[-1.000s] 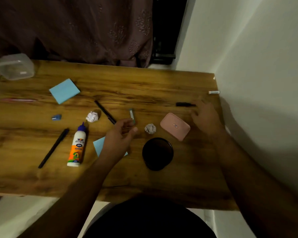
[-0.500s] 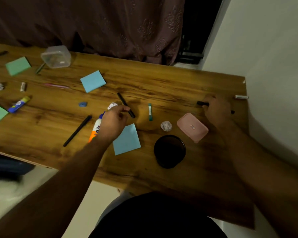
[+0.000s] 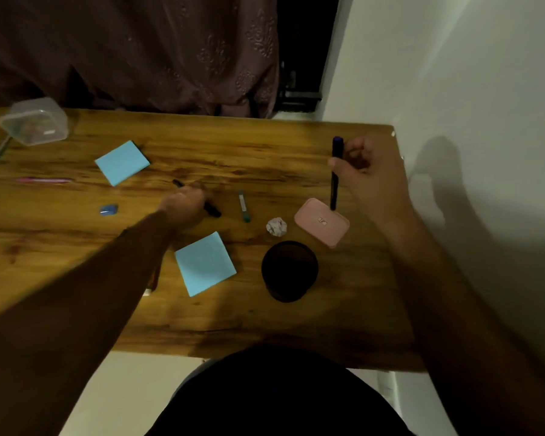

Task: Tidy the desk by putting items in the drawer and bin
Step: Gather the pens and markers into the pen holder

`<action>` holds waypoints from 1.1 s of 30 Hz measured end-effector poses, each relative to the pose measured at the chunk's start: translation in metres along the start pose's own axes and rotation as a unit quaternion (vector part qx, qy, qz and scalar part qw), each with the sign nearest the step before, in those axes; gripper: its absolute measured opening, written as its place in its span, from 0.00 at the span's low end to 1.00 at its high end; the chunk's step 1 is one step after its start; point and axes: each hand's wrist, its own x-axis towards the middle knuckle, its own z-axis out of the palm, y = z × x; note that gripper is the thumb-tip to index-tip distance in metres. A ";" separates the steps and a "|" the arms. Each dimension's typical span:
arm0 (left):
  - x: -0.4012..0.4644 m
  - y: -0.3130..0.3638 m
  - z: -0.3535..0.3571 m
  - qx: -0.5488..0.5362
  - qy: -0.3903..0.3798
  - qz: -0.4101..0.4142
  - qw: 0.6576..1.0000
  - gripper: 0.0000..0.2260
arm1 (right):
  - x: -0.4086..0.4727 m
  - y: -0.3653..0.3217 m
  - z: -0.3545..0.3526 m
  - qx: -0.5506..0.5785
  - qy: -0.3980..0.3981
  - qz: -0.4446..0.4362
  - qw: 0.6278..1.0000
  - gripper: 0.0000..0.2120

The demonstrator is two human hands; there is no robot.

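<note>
My right hand (image 3: 368,177) holds a dark pen (image 3: 335,171) upright above the pink case (image 3: 321,222), lifted off the wooden desk (image 3: 265,316). My left hand (image 3: 186,202) is closed over a black pen (image 3: 213,209) lying at mid-desk; the pen's two ends stick out from under my fingers. A black round pen cup (image 3: 289,270) stands near the front. Beside it lie a crumpled paper ball (image 3: 276,226), a small green tube (image 3: 244,205) and a blue sticky pad (image 3: 204,263). My left forearm hides the glue bottle.
A second blue sticky pad (image 3: 122,162), a clear plastic box (image 3: 34,121), a pink pen (image 3: 43,180) and a blue sharpener (image 3: 109,209) lie to the left. A white wall (image 3: 485,152) borders the desk's right edge. A dark curtain (image 3: 139,51) hangs behind.
My right hand closed on the dark pen at the far right and lifted it upright. My left hand moved forward from the glue bottle onto the black pen.
</note>
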 end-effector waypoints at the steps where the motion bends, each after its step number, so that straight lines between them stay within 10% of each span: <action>1: 0.000 -0.001 0.001 0.008 0.002 0.005 1.000 0.12 | -0.006 -0.005 -0.002 0.030 -0.003 0.010 1.000 0.09; 11: -0.052 0.043 -0.047 -0.271 0.292 0.050 0.916 0.08 | -0.070 -0.007 0.011 0.047 -0.169 0.015 0.984 0.12; 17: -0.100 0.084 -0.045 -0.489 0.239 0.039 0.838 0.07 | -0.077 0.020 0.027 -0.044 -0.166 -0.026 0.985 0.08; 33: -0.143 0.130 -0.031 -0.560 0.274 0.071 0.779 0.09 | -0.072 0.039 0.025 -0.010 -0.256 0.024 0.966 0.12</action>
